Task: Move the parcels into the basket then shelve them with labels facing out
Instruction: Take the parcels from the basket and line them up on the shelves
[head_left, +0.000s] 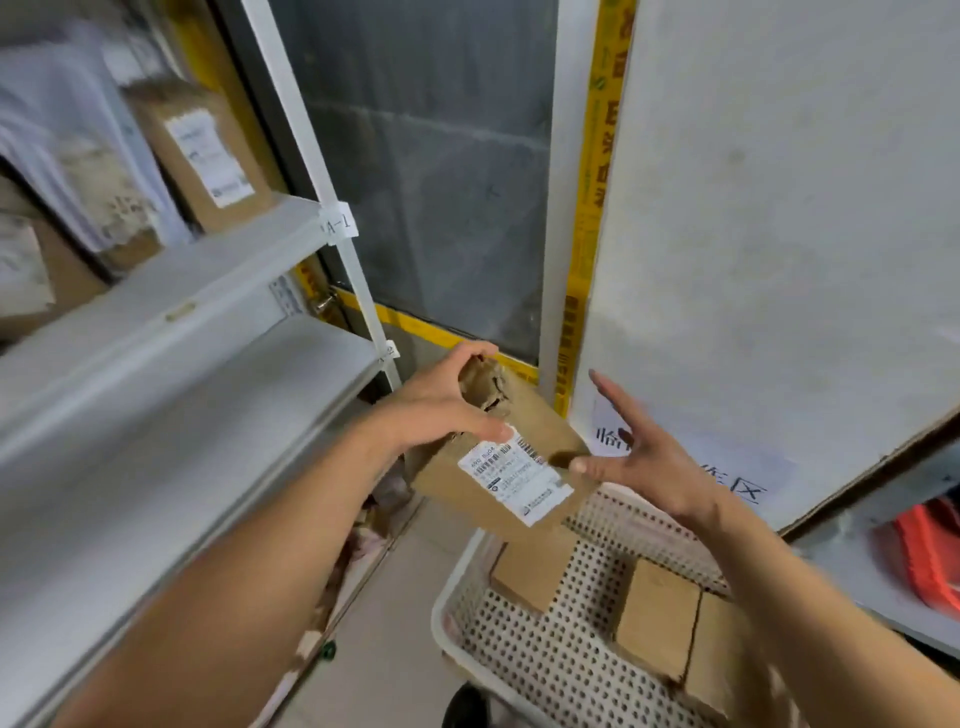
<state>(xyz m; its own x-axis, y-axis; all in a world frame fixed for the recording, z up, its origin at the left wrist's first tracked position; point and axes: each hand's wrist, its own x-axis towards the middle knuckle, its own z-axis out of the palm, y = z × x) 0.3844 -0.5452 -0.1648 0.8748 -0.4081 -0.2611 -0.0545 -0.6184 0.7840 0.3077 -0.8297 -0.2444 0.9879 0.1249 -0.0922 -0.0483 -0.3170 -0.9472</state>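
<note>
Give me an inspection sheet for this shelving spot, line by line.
Surface: white metal shelf at left, lower tier bare where visible.
Job's things: labelled parcel held above the basket, label up; more brown boxes lie in the basket.
Clutter: stacked parcels on the upper tier, blurred.
Grippers: left hand grips the parcel's torn end; right hand has spread fingers, thumb at the parcel's edge.
Cables: nothing seen.
Surroundings: white board, yellow tape, orange item.

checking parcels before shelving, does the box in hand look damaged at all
Yes. The parcel gripped by the left hand has a torn, crumpled far end by the fingers. Its label looks intact. The right hand is open beside it.
</note>
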